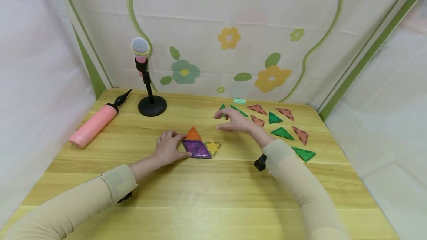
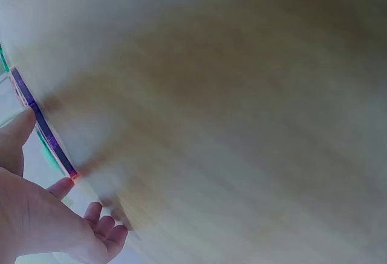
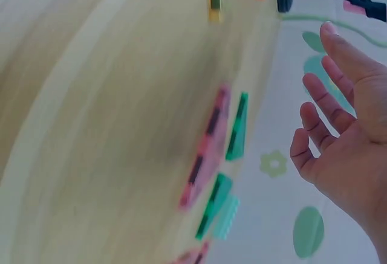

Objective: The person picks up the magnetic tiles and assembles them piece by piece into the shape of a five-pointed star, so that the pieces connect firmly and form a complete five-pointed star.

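My left hand rests on the table, index fingertip and thumb spread against the left side of a group of joined magnetic tiles. The group has two purple triangles, an orange triangle on top and a yellow triangle at the right. In the left wrist view the index fingertip lies by the orange end of the purple edge. My right hand hovers right of the group with fingers loosely bent and nothing held, near green triangles and pink triangles.
More green tiles and pink tiles lie scattered at the right. A small mint block sits at the back edge. Back left stand a toy microphone on a black base and, lying down, a pink hand pump.
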Tool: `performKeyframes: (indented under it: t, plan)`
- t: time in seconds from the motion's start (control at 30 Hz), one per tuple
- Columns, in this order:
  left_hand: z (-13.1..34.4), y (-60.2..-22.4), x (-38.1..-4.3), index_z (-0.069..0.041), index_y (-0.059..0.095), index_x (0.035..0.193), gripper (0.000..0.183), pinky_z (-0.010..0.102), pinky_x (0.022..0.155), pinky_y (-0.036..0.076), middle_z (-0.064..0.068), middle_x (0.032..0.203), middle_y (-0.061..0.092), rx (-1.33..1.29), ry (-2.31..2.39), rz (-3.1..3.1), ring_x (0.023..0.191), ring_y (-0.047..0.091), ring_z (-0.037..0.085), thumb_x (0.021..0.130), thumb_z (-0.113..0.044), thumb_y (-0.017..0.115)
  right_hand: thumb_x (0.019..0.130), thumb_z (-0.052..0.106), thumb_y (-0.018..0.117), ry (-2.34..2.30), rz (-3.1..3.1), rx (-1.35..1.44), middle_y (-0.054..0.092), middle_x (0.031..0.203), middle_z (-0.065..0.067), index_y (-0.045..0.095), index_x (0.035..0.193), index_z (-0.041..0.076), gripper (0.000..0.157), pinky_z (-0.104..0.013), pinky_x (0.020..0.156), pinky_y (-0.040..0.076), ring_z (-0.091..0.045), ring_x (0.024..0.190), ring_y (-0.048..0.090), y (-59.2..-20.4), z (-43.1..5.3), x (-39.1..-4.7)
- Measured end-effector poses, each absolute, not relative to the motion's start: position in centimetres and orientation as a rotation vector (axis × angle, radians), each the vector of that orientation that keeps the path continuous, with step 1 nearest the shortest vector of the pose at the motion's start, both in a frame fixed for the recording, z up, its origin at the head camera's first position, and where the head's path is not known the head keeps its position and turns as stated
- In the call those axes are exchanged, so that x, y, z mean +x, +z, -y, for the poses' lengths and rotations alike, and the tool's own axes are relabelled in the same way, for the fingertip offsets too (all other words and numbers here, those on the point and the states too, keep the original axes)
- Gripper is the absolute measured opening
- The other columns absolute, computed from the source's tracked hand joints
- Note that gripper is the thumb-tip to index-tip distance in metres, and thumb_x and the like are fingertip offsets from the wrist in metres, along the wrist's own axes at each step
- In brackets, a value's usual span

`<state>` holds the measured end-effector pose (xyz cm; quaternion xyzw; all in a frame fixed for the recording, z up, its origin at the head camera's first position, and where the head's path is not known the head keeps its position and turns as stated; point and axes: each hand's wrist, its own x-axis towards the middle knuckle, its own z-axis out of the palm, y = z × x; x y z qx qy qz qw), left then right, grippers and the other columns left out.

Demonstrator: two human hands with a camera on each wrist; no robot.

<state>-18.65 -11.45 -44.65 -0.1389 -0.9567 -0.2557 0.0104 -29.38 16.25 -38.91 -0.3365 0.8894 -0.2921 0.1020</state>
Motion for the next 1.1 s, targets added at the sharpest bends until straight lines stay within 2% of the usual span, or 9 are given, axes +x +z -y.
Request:
performKeyframes:
  t: [0.13,0.3,0.37,0.5,0.63,0.87,1.1]
  plan:
    - [11.5,-44.4,-18.9,-0.009,0.055,0.132,0.076,0.051,0.088,0.028,0.022,0.127,0.044,-0.442,-0.795,3.011,0.116,0.034,0.040,0.071,-0.047,0.079,0.086,0.019,0.071,-0.857,-2.652,-0.983,0.058,0.121,-0.012,0.059,0.122,0.005,0.041,-0.048,0.090,0.042,-0.023,0.104,0.050,-38.0,-18.5,-29.1]
    - [11.8,-44.4,-19.6,-0.009,0.058,0.128,0.072,0.055,0.090,0.028,0.023,0.129,0.046,-0.463,-0.801,3.037,0.119,0.035,0.042,0.070,-0.047,0.080,0.084,0.018,0.072,-0.803,-2.724,-0.972,0.058,0.124,-0.008,0.059,0.122,0.012,0.040,-0.044,0.091,0.043,-0.022,0.108,0.051,-37.4,-21.9,-29.1]
    - [11.9,-44.3,-20.0,-0.010,0.059,0.127,0.070,0.056,0.091,0.028,0.023,0.129,0.046,-0.472,-0.816,3.054,0.120,0.035,0.042,0.071,-0.046,0.079,0.084,0.021,0.073,-0.776,-2.752,-0.954,0.056,0.126,-0.007,0.059,0.123,0.013,0.042,-0.043,0.086,0.045,-0.023,0.108,0.050,-37.2,-23.3,-29.2]
    - [12.1,-43.8,-20.8,-0.012,0.058,0.128,0.067,0.059,0.094,0.027,0.024,0.132,0.044,-0.504,-0.837,3.096,0.124,0.032,0.043,0.073,-0.045,0.078,0.085,0.030,0.071,-0.764,-2.767,-0.852,0.049,0.136,-0.007,0.056,0.128,0.015,0.048,-0.049,0.093,0.042,-0.029,0.119,0.045,-37.0,-26.1,-29.3]
    - [12.4,-43.6,-21.5,-0.009,0.055,0.132,0.068,0.062,0.100,0.025,0.025,0.137,0.042,-0.664,-0.821,3.061,0.127,0.032,0.044,0.076,-0.040,0.078,0.085,0.033,0.071,-0.731,-2.812,-0.798,0.047,0.139,-0.012,0.054,0.131,0.013,0.053,-0.054,0.098,0.037,-0.035,0.125,0.042,-37.2,-28.8,-29.6]
    - [13.6,-44.1,-23.2,-0.008,0.048,0.139,0.073,0.062,0.105,0.020,0.019,0.147,0.036,-0.947,-0.835,3.000,0.131,0.029,0.043,0.078,-0.036,0.077,0.084,0.022,0.073,-0.684,-2.911,-0.672,0.049,0.136,-0.017,0.053,0.132,0.010,0.053,-0.056,0.095,0.038,-0.039,0.119,0.045,-38.6,-32.6,-30.5]
    - [14.1,-44.7,-23.9,-0.010,0.048,0.139,0.067,0.064,0.105,0.018,0.016,0.146,0.039,-1.009,-0.899,2.997,0.133,0.026,0.041,0.082,-0.033,0.074,0.086,0.020,0.070,-0.737,-2.889,-0.617,0.040,0.143,-0.020,0.048,0.138,0.009,0.058,-0.059,0.098,0.033,-0.043,0.124,0.038,-40.2,-34.8,-31.3]
